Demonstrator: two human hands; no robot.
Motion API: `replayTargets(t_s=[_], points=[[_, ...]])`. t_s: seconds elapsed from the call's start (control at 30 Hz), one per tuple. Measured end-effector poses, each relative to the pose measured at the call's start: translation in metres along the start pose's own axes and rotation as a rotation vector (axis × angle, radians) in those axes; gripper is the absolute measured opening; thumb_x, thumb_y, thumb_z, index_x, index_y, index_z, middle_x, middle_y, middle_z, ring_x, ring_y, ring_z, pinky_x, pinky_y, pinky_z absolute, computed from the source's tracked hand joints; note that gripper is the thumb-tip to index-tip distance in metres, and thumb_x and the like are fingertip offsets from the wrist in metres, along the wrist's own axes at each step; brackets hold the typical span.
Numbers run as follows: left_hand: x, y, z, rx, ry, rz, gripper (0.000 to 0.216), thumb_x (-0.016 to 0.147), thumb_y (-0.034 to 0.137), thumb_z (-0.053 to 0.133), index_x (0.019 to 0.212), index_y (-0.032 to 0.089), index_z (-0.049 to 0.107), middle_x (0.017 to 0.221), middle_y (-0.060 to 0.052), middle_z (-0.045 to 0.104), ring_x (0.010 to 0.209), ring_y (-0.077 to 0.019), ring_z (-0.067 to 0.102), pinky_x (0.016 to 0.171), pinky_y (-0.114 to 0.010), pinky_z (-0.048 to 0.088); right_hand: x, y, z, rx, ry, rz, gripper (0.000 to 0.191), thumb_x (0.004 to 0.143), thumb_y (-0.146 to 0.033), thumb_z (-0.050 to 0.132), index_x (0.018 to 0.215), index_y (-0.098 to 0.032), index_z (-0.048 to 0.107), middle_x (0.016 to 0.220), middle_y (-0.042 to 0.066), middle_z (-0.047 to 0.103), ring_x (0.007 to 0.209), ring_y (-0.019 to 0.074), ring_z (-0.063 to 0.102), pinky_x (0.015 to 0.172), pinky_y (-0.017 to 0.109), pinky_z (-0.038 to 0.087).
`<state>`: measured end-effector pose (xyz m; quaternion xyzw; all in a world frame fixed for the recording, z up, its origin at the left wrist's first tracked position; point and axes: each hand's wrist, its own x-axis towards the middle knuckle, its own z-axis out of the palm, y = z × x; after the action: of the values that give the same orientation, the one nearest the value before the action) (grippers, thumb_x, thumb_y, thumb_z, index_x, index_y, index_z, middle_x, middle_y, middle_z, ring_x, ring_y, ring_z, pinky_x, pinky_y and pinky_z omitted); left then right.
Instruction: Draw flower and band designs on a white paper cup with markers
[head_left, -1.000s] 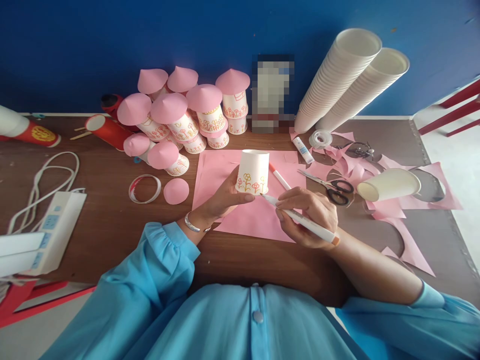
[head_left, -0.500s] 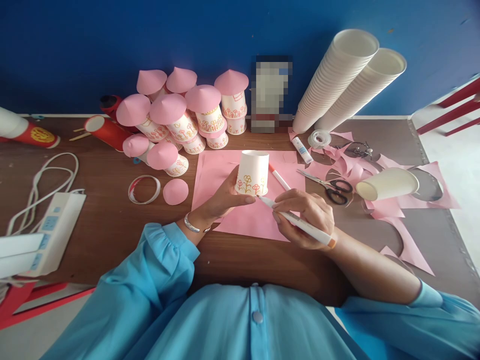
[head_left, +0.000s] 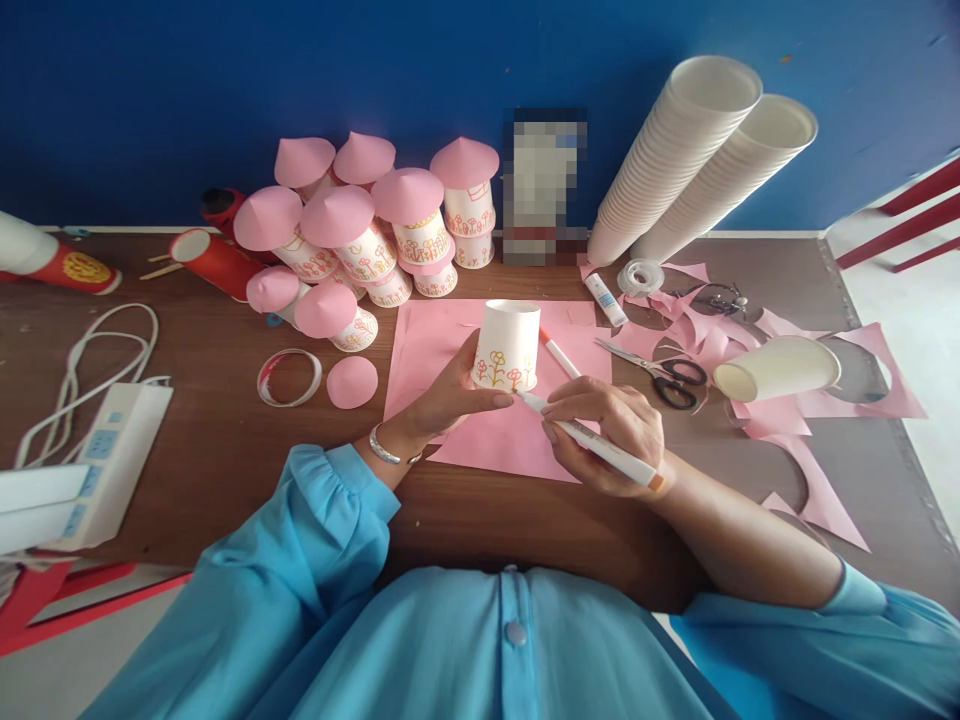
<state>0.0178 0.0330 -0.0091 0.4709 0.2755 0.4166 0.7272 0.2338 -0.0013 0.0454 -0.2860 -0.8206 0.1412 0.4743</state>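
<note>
My left hand [head_left: 459, 395] grips a white paper cup [head_left: 510, 340] from its left side, its thumb running under the lower edge. Flowers in orange-red and yellow-brown line are drawn round the bottom of the cup. In my right hand [head_left: 611, 430] is a white marker [head_left: 611, 453] with an orange end, its tip against or very close to the cup's lower edge. Beneath both hands lies pink paper [head_left: 495, 445]. A second marker [head_left: 560, 353], white with a red-orange end, rests on that paper just behind my right hand.
Several decorated cups with pink cone roofs [head_left: 337, 216] stand at the back left. Two tall cup stacks [head_left: 675, 150] lean by the blue wall. Scissors [head_left: 671, 380], a glue stick [head_left: 605, 300], pink scraps [head_left: 817, 490] and a lying cup [head_left: 784, 370] are at right. A power strip [head_left: 112, 460] lies left.
My right hand and its marker have shifted very slightly left along the cup's lower edge. The cup stays in my left hand, almost unmoved.
</note>
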Motion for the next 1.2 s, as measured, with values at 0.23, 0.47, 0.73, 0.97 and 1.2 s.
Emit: replayTargets(t_s=[0.23,0.47,0.73,0.97,1.2], points=[[0.0012,-0.0003,-0.0004,0.003,0.003,0.008,0.074,0.072,0.041,0.096,0.137,0.029,0.062,0.136,-0.011,0.071,0.123,-0.0325,0.067,0.094,-0.042,0.055,0.0003,0.0003,-0.0014,-0.012,-0.011,0.005,0.024,0.09,-0.007,0.067,0.107,-0.024,0.064,0.085,0.002,0.078,0.068,0.0154,0.076,0.059,0.024,0.059],[0.0016,0.0043,0.0035,-0.003,0.006,-0.018,0.074,0.07,0.038,0.097,0.134,0.029,0.061,0.134,-0.01,0.071,0.116,-0.03,0.069,0.087,-0.037,0.056,-0.0001,0.0003,-0.0015,0.012,-0.018,0.015,0.02,0.092,-0.009,0.066,0.105,-0.023,0.063,0.084,0.003,0.077,0.068,0.0144,0.076,0.059,0.023,0.058],[0.0027,0.003,0.0024,0.001,0.01,0.01,0.073,0.068,0.04,0.098,0.133,0.028,0.064,0.13,-0.011,0.074,0.115,-0.0303,0.07,0.09,-0.04,0.055,0.0017,0.001,-0.0053,0.049,0.011,-0.019,0.027,0.089,-0.007,0.067,0.11,-0.024,0.066,0.083,0.002,0.077,0.066,0.0154,0.074,0.056,0.024,0.06],[0.0048,0.0042,0.0016,-0.054,-0.007,0.002,0.073,0.069,0.044,0.097,0.135,0.029,0.069,0.143,-0.012,0.071,0.132,-0.0357,0.066,0.106,-0.049,0.053,0.0023,0.0028,-0.0057,-0.006,0.115,-0.019,0.024,0.092,-0.009,0.066,0.111,-0.023,0.068,0.08,0.003,0.075,0.07,0.019,0.075,0.052,0.03,0.061],[0.0062,0.0034,0.0012,-0.084,-0.02,0.037,0.067,0.069,0.043,0.097,0.13,0.029,0.071,0.136,-0.01,0.073,0.125,-0.0333,0.068,0.103,-0.048,0.054,0.0027,0.0016,-0.0062,0.002,0.096,-0.006,0.02,0.092,-0.009,0.067,0.107,-0.022,0.067,0.082,0.003,0.075,0.07,0.0183,0.076,0.053,0.029,0.062]])
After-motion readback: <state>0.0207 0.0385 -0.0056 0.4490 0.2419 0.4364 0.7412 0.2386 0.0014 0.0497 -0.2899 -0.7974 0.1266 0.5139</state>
